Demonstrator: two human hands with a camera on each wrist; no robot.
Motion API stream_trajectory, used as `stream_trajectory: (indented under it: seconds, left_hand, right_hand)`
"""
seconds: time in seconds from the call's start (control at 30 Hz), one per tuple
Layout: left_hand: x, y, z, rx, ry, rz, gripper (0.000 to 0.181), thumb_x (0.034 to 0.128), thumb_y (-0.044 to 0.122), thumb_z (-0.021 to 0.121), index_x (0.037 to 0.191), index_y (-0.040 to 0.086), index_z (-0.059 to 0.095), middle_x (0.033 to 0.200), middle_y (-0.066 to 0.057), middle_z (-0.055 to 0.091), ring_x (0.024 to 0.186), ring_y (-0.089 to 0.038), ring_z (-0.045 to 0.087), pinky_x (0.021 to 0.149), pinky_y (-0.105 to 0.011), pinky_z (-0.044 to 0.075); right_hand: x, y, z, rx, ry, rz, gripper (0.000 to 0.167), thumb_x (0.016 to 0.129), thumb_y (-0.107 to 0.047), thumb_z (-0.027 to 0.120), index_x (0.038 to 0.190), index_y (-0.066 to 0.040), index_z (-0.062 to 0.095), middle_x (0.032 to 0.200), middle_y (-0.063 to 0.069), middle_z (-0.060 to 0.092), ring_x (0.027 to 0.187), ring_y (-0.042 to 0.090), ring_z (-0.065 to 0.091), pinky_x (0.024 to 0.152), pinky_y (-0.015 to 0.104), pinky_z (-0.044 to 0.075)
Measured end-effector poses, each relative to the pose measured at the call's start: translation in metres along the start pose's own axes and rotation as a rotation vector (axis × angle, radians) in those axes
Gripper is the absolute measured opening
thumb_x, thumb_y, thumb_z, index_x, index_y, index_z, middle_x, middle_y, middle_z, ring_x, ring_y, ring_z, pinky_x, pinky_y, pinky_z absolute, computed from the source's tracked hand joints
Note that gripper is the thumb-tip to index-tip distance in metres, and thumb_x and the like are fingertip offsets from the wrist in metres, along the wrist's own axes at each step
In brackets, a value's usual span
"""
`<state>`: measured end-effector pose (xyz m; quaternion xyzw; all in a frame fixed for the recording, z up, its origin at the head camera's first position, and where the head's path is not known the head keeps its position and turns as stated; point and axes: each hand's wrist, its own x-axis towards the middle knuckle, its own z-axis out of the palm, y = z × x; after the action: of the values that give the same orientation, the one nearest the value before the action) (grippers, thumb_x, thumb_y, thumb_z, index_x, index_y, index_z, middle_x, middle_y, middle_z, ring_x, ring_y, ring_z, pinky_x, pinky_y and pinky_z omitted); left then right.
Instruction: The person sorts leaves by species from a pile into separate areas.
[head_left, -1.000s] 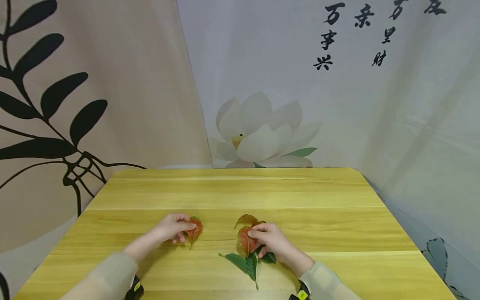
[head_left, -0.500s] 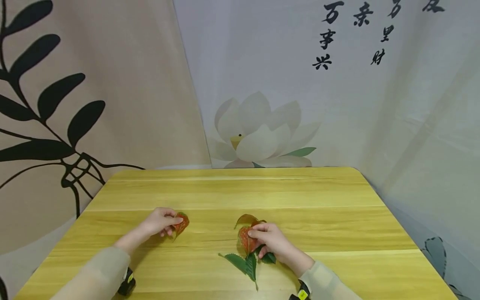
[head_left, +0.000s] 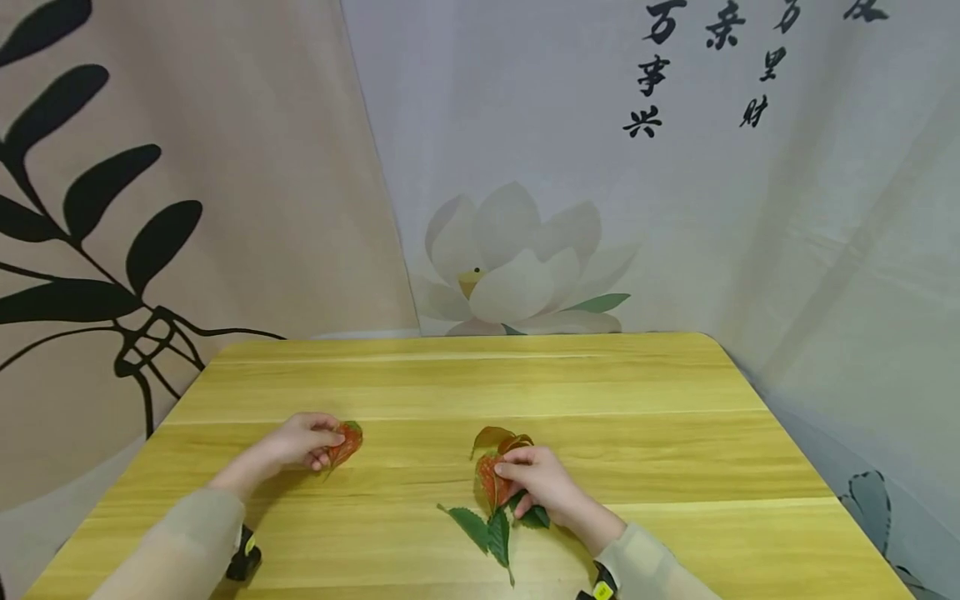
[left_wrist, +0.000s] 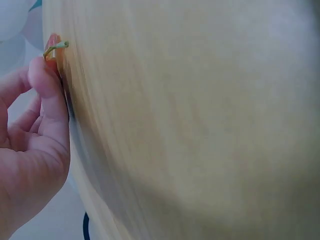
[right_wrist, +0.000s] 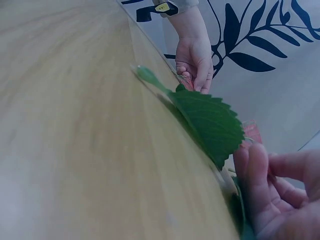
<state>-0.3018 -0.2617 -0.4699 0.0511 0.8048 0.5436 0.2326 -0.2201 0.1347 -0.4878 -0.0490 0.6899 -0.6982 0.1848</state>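
Observation:
In the head view my left hand (head_left: 300,442) pinches a red leaf with a green patch (head_left: 349,442) between thumb and fingers, just above the table. The left wrist view shows its greenish stalk (left_wrist: 59,45) by the fingertips of the hand (left_wrist: 37,135). My right hand (head_left: 551,485) pinches another red leaf (head_left: 487,479), partly hidden by the fingers. Dark green toothed leaves (head_left: 468,527) lie below it, and brownish-red leaves (head_left: 491,437) lie just behind it. One green leaf (right_wrist: 210,120) looms large in the right wrist view, beside the right hand (right_wrist: 270,195).
The wooden table (head_left: 660,417) extends to a far edge against a printed cloth (head_left: 697,233) with a lotus and black characters. A wrist camera (head_left: 244,554) sits on the left wrist, another (head_left: 602,582) on the right.
My left hand has moved left with its red leaf, away from the other leaves. The right hand stays in place with its leaf. The head view has shifted slightly.

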Motion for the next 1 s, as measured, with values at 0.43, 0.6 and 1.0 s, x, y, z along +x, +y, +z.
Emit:
stream_trajectory:
  seconds: [0.43,0.6,1.0]
  left_hand:
    - [0.002,-0.007,-0.022,0.075,0.069,0.015,0.038,0.0975,0.008,0.057,0.126,-0.013,0.041,0.08,-0.01,0.058,0.056,-0.014,0.057,0.051,-0.027,0.05]
    - [0.003,-0.012,-0.037,0.099,0.085,0.007,0.041,0.0983,0.008,0.055,0.126,-0.016,0.037,0.078,-0.009,0.058,0.055,-0.013,0.057,0.05,-0.027,0.051]
    - [0.005,-0.022,-0.073,0.077,0.182,-0.046,0.031,0.0988,0.008,0.054,0.117,-0.012,0.04,0.075,-0.006,0.056,0.056,-0.012,0.058,0.052,-0.026,0.052]
  right_hand:
    - [0.001,-0.003,0.0,-0.007,-0.007,-0.01,0.026,0.094,-0.01,0.062,0.112,0.01,0.063,0.075,0.009,0.066,0.058,0.017,0.064,0.04,0.024,0.048]
    - [0.001,-0.002,0.0,-0.005,-0.005,-0.007,0.026,0.094,-0.01,0.062,0.112,0.01,0.063,0.074,0.008,0.065,0.057,0.016,0.063,0.04,0.023,0.047]
    - [0.001,0.0,-0.002,0.008,-0.012,-0.005,0.025,0.093,-0.01,0.063,0.109,0.009,0.063,0.072,0.008,0.064,0.055,0.014,0.062,0.04,0.022,0.047]
